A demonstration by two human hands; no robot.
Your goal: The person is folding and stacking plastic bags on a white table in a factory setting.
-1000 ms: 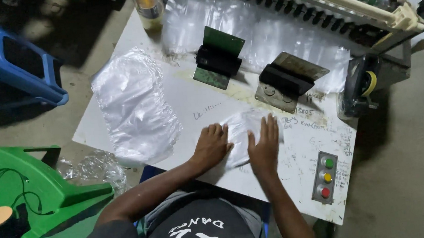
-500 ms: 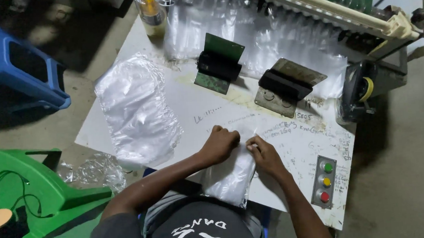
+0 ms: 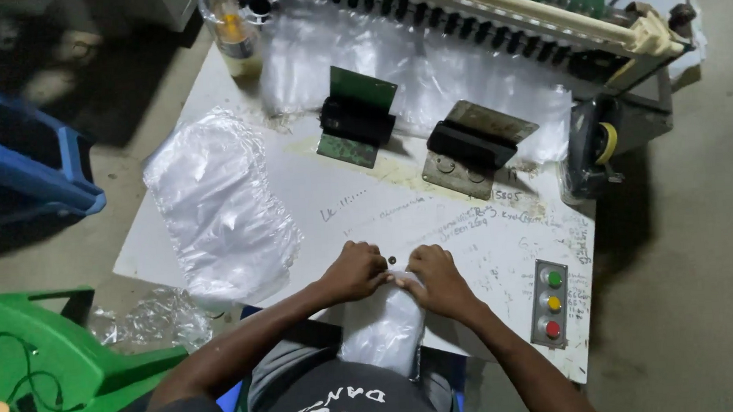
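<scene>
My left hand [image 3: 353, 270] and my right hand [image 3: 437, 280] sit close together at the near edge of a white worktable [image 3: 436, 227]. Both pinch the top of a clear plastic bag [image 3: 382, 328] that hangs down over the table edge toward my lap. The fingers of both hands are curled on the bag's upper rim. A thick stack of clear plastic bags [image 3: 218, 211] lies on the table to the left of my hands.
Two black clamp fixtures [image 3: 357, 117] [image 3: 471, 144] stand mid-table before a machine with a comb-like rail [image 3: 490, 3]. A button panel with green, yellow and red buttons [image 3: 550, 303] sits at right. A bottle [image 3: 233, 32], blue crate [image 3: 19, 147] and green stool [image 3: 50, 369] are around.
My hands were flat on the bag on the table; they have closed on its top and drawn it toward me, so it hangs over the near edge.
</scene>
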